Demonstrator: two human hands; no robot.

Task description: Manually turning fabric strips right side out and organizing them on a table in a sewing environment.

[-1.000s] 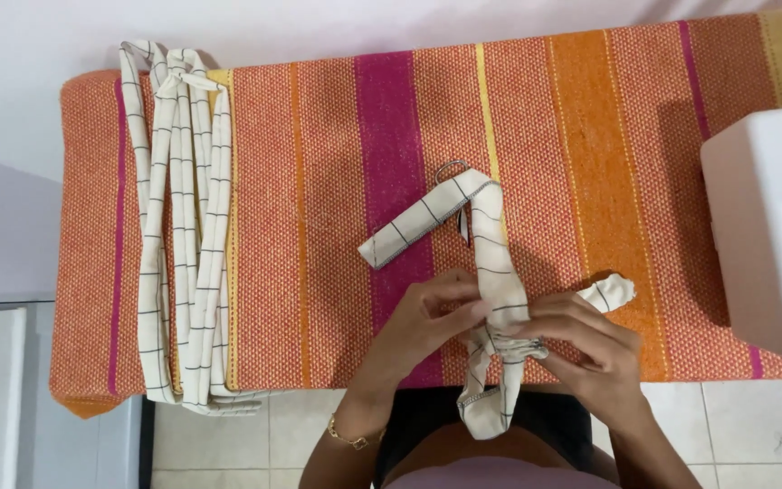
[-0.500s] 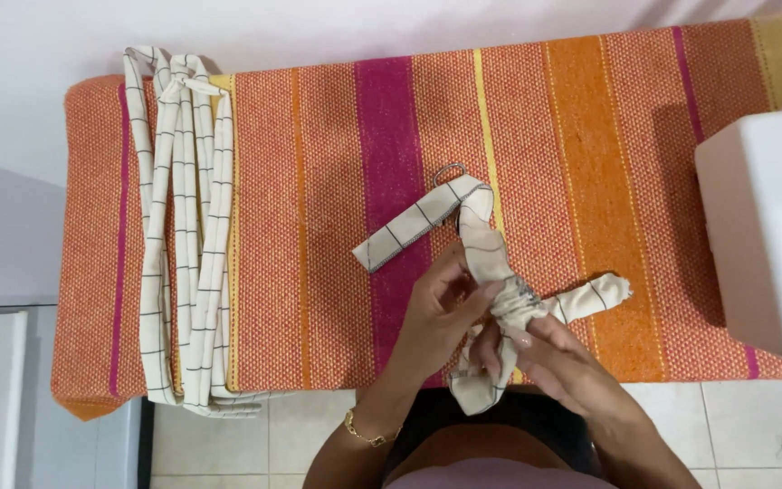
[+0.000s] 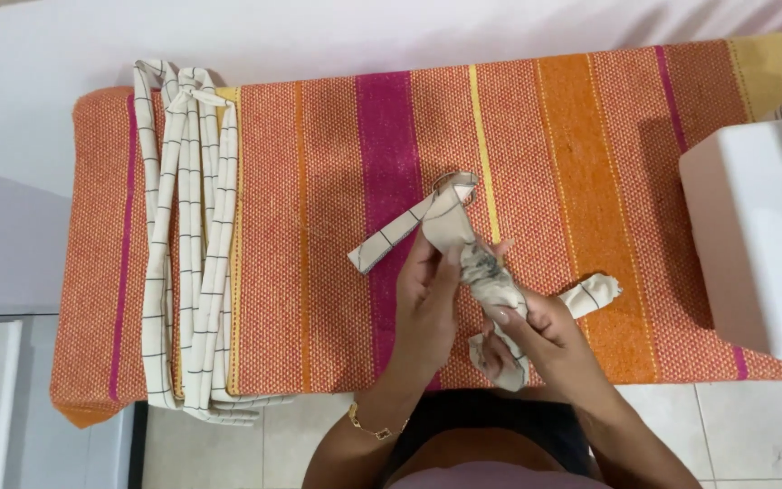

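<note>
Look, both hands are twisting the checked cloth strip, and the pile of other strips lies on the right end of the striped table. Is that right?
Not quite. In the head view, both the left hand and right hand do grip the checked cloth strip, but the pile of other strips lies at the left end of the striped table, not the right.

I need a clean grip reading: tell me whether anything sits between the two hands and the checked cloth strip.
Nothing visible does. The left hand and right hand both grip the twisted checked cloth strip directly, above the striped woven cover. The folded strips lie apart at the left end.
</note>
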